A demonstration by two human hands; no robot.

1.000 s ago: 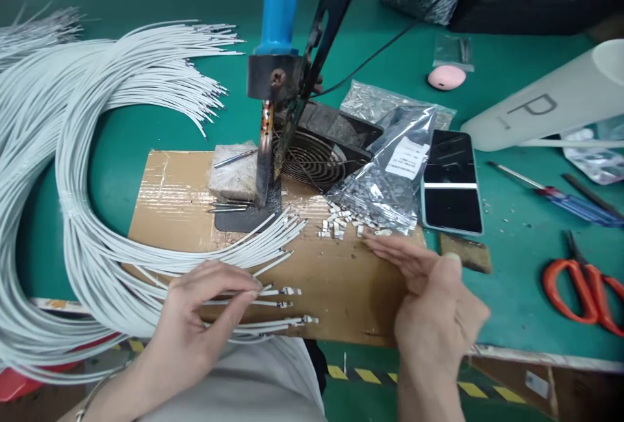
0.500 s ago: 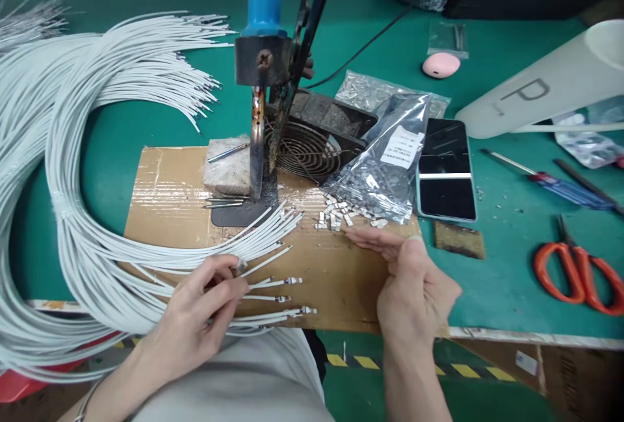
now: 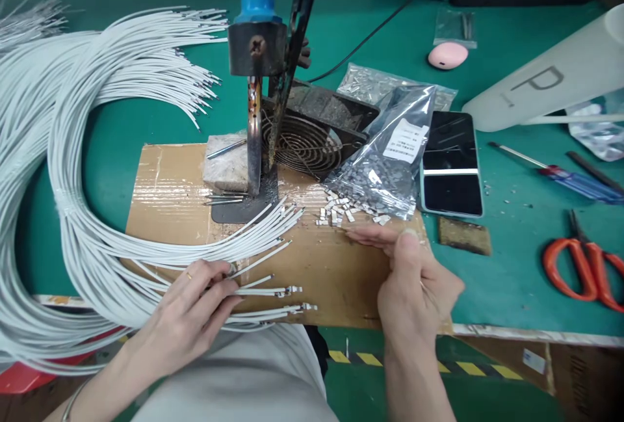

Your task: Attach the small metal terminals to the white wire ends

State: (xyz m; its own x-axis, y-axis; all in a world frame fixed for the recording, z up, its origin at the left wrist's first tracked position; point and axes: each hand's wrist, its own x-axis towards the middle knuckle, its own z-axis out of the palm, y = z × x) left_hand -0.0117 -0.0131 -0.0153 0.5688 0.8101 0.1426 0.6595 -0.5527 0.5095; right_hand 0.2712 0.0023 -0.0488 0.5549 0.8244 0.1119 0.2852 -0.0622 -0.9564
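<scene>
My left hand is closed on white cables at the lower side of a large bundle of white cables. Beyond its fingertips, the ends of a few cables carry small white connectors. Other cable ends fan out bare over the cardboard. My right hand rests on the cardboard's right part with its fingers stretched out and the thumb raised. Its fingertips lie just short of a scatter of small white connectors, which spill beside a clear bag of similar pieces.
A soldering iron points down from a stand before a dusty fan. The cardboard lies under the work. Rightward are a phone, a brown sponge, a screwdriver, orange-handled scissors and a white cup.
My left hand has slid slightly left along the cables, and the upper connector-tipped cables now lie closer together. My right hand stays at the loose connectors. The camera view has shifted slightly.
</scene>
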